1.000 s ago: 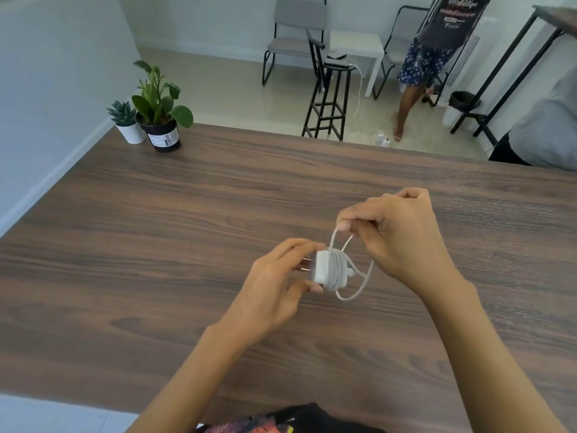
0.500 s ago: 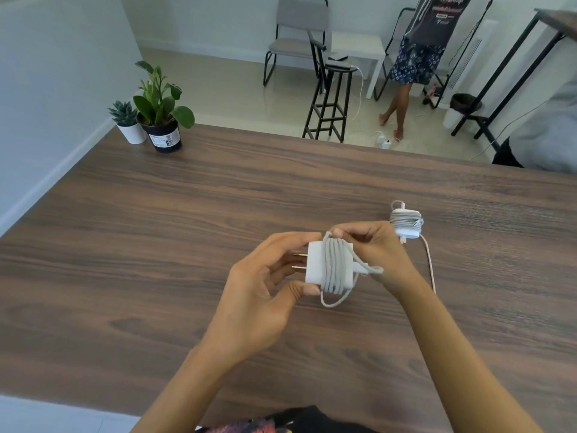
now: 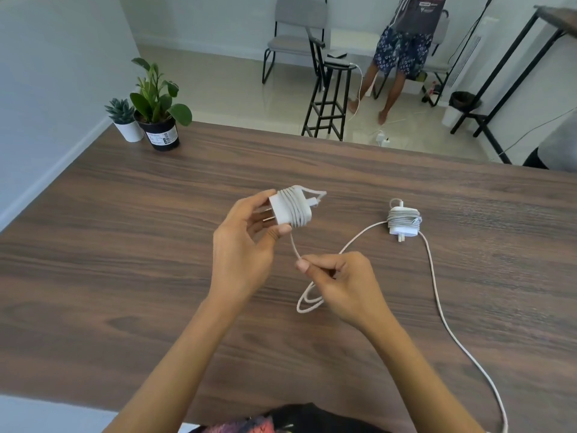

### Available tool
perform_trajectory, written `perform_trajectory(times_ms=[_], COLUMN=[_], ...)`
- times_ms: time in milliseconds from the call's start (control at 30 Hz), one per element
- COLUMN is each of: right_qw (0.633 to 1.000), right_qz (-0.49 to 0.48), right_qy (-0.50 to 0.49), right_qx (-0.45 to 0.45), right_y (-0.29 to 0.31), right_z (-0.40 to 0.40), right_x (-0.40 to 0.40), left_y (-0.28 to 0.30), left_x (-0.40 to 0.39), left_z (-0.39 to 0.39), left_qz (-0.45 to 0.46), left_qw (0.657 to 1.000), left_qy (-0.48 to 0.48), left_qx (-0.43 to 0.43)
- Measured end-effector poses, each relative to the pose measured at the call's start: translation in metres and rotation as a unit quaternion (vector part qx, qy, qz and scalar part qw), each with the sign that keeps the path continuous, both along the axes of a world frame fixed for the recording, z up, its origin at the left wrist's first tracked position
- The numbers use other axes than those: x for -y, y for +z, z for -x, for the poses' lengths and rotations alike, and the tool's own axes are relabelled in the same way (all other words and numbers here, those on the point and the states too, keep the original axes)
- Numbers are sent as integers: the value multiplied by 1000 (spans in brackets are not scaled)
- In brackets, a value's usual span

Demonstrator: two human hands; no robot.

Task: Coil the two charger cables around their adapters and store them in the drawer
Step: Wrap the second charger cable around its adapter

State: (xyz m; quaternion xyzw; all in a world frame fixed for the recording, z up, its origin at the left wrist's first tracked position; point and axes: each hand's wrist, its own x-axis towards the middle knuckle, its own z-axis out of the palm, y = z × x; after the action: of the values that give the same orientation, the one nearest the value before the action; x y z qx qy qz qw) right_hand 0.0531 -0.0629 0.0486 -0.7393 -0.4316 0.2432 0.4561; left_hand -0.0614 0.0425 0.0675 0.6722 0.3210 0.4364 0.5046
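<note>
My left hand (image 3: 246, 245) pinches the adapter (image 3: 288, 209) steady by its bare end; my right hand (image 3: 338, 281) pinches the loose cable (image 3: 293, 245), keeping tension for wrapping.

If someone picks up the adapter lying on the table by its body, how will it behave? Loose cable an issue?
The second adapter looks small and rigid, probably light. Its windings look snug, so the coil likely holds. Its loose cable tail runs long across the table and looks floppy; it would probably dangle or drag.
</note>
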Motion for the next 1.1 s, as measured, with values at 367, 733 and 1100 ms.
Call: perform_trajectory(times_ms=[367,733,1100], right_qw=[987,947,909], right_qz=[35,9,-24], right_qy=[-21,-133,-211], right_qx=[152,-292,-358], right_y=[1,-4,-6], right_z=[1,0,-19], right_x=[15,19,27], left_y=[-12,-6,-19], left_x=[-21,-16,-21], left_z=[-15,-9,2], left_qz=[-24,27,87], left_qw=[993,998,992], left_qy=[96,55,76], left_qx=[-58,23,48])
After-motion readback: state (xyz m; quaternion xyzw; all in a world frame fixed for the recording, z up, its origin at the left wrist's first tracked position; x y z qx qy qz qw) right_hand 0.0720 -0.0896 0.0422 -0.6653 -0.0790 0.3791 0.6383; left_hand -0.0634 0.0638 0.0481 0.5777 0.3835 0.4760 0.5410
